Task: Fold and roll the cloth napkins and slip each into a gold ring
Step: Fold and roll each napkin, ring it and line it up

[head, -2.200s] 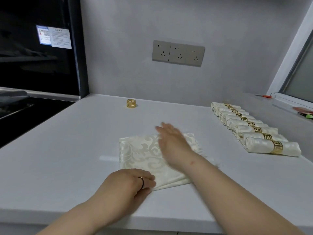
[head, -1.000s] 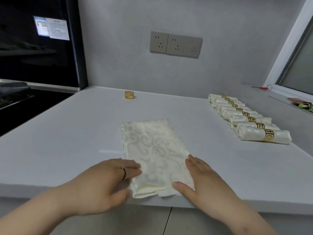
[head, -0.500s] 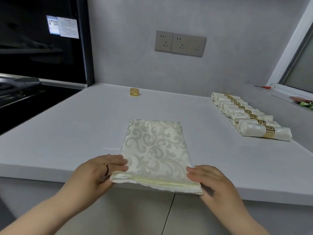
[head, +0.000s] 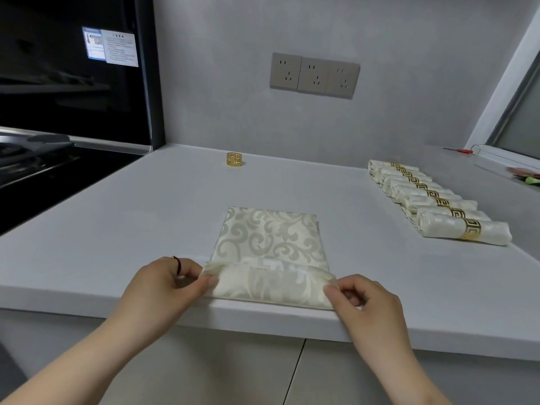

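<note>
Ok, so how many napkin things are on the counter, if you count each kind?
Rolled napkins in rings: 8 (the far ones crowd together, so this is my best count)
Unfinished napkin: 1
Loose gold ring: 1
Total: 10

- A grey wall (head: 233,83) is carrying three sockets (head: 314,75).
- A white bench (head: 117,214) is running below it.
- A black appliance (head: 58,92) is standing at left.
- A window (head: 526,118) is showing at right.
</note>
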Demonstrator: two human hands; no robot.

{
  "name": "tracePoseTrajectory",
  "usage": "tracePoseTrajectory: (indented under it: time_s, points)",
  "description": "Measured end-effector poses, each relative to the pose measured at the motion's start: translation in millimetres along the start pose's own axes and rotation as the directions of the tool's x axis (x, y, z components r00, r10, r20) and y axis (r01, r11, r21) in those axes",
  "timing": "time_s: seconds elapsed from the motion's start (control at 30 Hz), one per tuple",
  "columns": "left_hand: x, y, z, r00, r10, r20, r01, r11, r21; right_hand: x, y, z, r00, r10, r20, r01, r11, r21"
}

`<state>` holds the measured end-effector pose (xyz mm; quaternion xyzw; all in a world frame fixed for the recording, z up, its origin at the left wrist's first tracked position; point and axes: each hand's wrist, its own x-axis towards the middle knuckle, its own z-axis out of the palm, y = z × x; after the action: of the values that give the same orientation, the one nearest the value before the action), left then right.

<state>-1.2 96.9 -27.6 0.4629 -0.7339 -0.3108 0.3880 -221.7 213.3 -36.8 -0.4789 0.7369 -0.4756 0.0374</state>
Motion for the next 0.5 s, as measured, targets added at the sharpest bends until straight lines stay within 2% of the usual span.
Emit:
tracePoseTrajectory:
  time_s: [0.1, 0.27, 0.37, 0.5]
  points:
    - [2.2, -0.8, 2.4, 0.998, 0.062, -0.015, -0.061, 0.995, 0.080, 0.2, -4.3, 2.2, 1.000, -0.010, -0.004, 0.009, 0.992, -0.125]
    - [7.1, -0.4, 5.2, 0.980, 0.196, -0.043, -0.177, 0.946, 0.271, 4.5, -11.5, 2.7, 1.000, 0.024, 0.001, -0.023, 0.983, -0.183]
    - [9.8, 0.9, 5.5, 0.972, 0.235, -0.007, -0.220, 0.918, 0.330, 9.5, -14.7, 2.7, 0.997, 0.056, 0.052, -0.040, 0.961, -0.273]
    - [14.7, 7.3, 4.9, 0.970, 0.241, 0.026, -0.233, 0.898, 0.374, 13.7, -15.8, 1.5, 0.996, 0.029, 0.079, 0.004, 0.922, -0.387]
